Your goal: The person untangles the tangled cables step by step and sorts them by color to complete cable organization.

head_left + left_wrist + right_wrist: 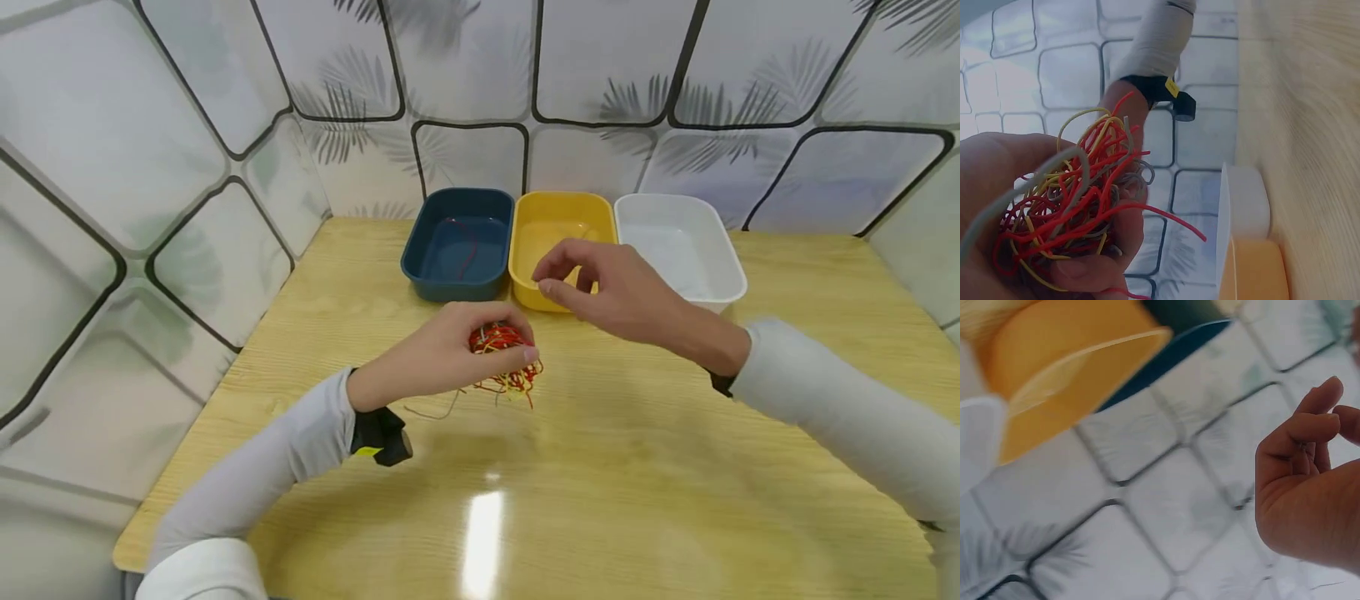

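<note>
The left hand (461, 350) is grasping a tangled bundle of thin red, yellow and grey strands (497, 338), its fingers and thumb curving round it, above the middle of a light wood-grain desk (637, 467). Loose ends are sticking out of the bundle, and one long grey strand (442, 416) is trailing toward the left wrist.

The right hand (611, 287) is hanging released, fingers loosely bent, thumb tip near the forefinger tip. In the head view it is overlapping the near right part of a yellow rounded rectangular bin (542, 302). A dark blue bin (457, 292) of the same shape is standing just beside it on the left, a thin red strand (473, 250) lying inside. A white bin (675, 246) is standing just beside it on the right, the right forearm partly covering it.

The three bins are forming a row along the back of the desk, before a pale wall (465, 75) bearing dark outlines and grey leaf shapes. Both arms are wearing light grey sleeves, and a black device (382, 437) is sitting on the left wrist.
</note>
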`<state>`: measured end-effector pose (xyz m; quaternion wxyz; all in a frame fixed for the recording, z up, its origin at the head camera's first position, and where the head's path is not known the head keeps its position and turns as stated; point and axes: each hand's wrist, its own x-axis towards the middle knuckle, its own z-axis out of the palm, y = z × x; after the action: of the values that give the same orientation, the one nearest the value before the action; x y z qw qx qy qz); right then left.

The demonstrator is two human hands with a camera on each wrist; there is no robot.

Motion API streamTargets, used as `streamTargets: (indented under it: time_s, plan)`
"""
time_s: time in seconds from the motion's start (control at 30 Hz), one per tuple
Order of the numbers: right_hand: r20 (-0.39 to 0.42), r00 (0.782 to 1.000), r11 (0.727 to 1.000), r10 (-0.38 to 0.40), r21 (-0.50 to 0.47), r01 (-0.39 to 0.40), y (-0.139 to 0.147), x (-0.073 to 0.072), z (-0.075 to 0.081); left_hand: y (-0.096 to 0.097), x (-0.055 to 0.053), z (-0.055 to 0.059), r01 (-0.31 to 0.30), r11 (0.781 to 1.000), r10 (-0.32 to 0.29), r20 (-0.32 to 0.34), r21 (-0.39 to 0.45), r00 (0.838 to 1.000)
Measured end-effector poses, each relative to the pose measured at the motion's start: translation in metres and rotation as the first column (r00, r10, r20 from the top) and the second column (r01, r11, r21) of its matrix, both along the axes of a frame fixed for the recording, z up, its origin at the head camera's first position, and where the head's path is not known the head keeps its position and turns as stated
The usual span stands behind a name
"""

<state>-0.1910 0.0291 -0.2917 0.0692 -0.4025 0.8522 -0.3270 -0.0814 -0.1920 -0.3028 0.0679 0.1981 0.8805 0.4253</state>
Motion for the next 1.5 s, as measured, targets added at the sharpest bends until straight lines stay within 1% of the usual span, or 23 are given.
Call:
streamTargets:
  time_s: [0.07, 0.13, 0.2, 0.27, 0.37, 0.47, 0.6, 0.7, 0.73, 0.77, 0.83, 0.87, 0.9, 0.93, 0.97, 1.03, 1.07, 1.1, 1.13, 1.2, 1.3, 1.37, 1.5]
  plan:
    - [-0.045, 0.998, 0.998, 0.046, -0.036, -0.047, 0.006, 0.02, 0.004, 0.007, -0.002, 0.003, 0.027, 0.999, -0.027, -0.027, 0.019, 0.999]
    - [-0.111, 0.991, 0.995, 0.079, -0.049, -0.085, 0.011, 0.034, 0.005, 0.011, -0.003, 0.006, 0.04, 0.999, -0.04, -0.028, 0.032, 0.999]
    - [-0.184, 0.979, 0.993, 0.091, -0.063, -0.104, 0.016, 0.043, 0.003, 0.013, -0.003, 0.008, 0.04, 0.998, -0.04, -0.014, 0.038, 0.999]
    - [-0.261, 0.961, 0.991, 0.092, -0.074, -0.115, 0.021, 0.05, 0.002, 0.016, -0.002, 0.009, 0.04, 0.999, -0.039, -0.008, 0.033, 0.999]
    - [-0.347, 0.932, 0.985, 0.105, -0.091, -0.145, 0.027, 0.056, 0.003, 0.02, -0.003, 0.01, 0.04, 0.999, -0.04, -0.017, 0.019, 0.999]
    - [-0.388, 0.911, 0.979, 0.137, -0.089, -0.185, 0.029, 0.06, 0.006, 0.024, -0.003, 0.01, 0.048, 0.999, -0.049, -0.05, -0.012, 0.998]
    - [-0.404, 0.901, 0.978, 0.158, -0.06, -0.198, 0.03, 0.062, 0.011, 0.029, -0.003, 0.013, 0.074, 0.992, -0.085, -0.113, -0.098, 0.99]
    - [-0.402, 0.902, 0.983, 0.159, -0.022, -0.184, 0.033, 0.062, 0.013, 0.033, -0.003, 0.016, 0.09, 0.986, -0.111, -0.158, -0.137, 0.981]
    - [-0.39, 0.907, 0.983, 0.16, -0.023, -0.183, 0.035, 0.062, 0.013, 0.034, -0.004, 0.017, 0.094, 0.986, -0.116, -0.165, -0.136, 0.979]
    - [-0.355, 0.92, 0.98, 0.168, -0.043, -0.196, 0.036, 0.062, 0.012, 0.034, -0.003, 0.017, 0.098, 0.987, -0.119, -0.168, -0.131, 0.979]
    - [-0.226, 0.953, 0.962, 0.204, -0.132, -0.237, 0.041, 0.062, 0.01, 0.035, -0.002, 0.018, 0.102, 0.988, -0.119, -0.158, -0.113, 0.98]
    - [-0.14, 0.961, 0.943, 0.237, -0.206, -0.263, 0.043, 0.062, 0.008, 0.036, 0.0, 0.018, 0.104, 0.989, -0.12, -0.149, -0.107, 0.982]
    - [-0.049, 0.958, 0.912, 0.283, -0.294, -0.285, 0.045, 0.061, 0.006, 0.037, 0.001, 0.018, 0.11, 0.988, -0.124, -0.139, -0.106, 0.982]
    - [0.042, 0.939, 0.871, 0.343, -0.389, -0.301, 0.047, 0.061, 0.004, 0.038, 0.003, 0.019, 0.116, 0.988, -0.13, -0.132, -0.106, 0.983]
    - [0.118, 0.907, 0.824, 0.405, -0.477, -0.306, 0.049, 0.06, 0.002, 0.039, 0.004, 0.019, 0.125, 0.986, -0.138, -0.126, -0.107, 0.982]
    - [0.2, 0.837, 0.741, 0.509, -0.597, -0.308, 0.051, 0.06, -0.002, 0.041, 0.006, 0.02, 0.148, 0.982, -0.162, -0.125, -0.114, 0.979]
    - [0.217, 0.81, 0.71, 0.545, -0.633, -0.308, 0.051, 0.06, -0.004, 0.042, 0.007, 0.019, 0.158, 0.981, -0.173, -0.128, -0.116, 0.977]
    - [0.222, 0.793, 0.689, 0.568, -0.656, -0.31, 0.051, 0.06, -0.005, 0.043, 0.007, 0.019, 0.165, 0.979, -0.18, -0.133, -0.117, 0.975]
    - [0.222, 0.784, 0.676, 0.58, -0.668, -0.311, 0.051, 0.061, -0.005, 0.043, 0.007, 0.019, 0.168, 0.979, -0.183, -0.136, -0.116, 0.974]
    - [0.214, 0.788, 0.673, 0.578, -0.671, -0.311, 0.051, 0.061, -0.006, 0.043, 0.008, 0.018, 0.166, 0.979, -0.181, -0.132, -0.115, 0.975]
    - [0.195, 0.814, 0.688, 0.548, -0.659, -0.305, 0.05, 0.061, -0.005, 0.042, 0.008, 0.017, 0.148, 0.982, -0.161, -0.114, -0.118, 0.98]
    - [0.185, 0.825, 0.695, 0.534, -0.651, -0.304, 0.051, 0.06, -0.004, 0.04, 0.009, 0.016, 0.139, 0.983, -0.151, -0.098, -0.117, 0.984]
    - [0.175, 0.835, 0.708, 0.522, -0.635, -0.31, 0.054, 0.059, -0.003, 0.036, 0.009, 0.014, 0.129, 0.986, -0.14, -0.091, -0.109, 0.986]
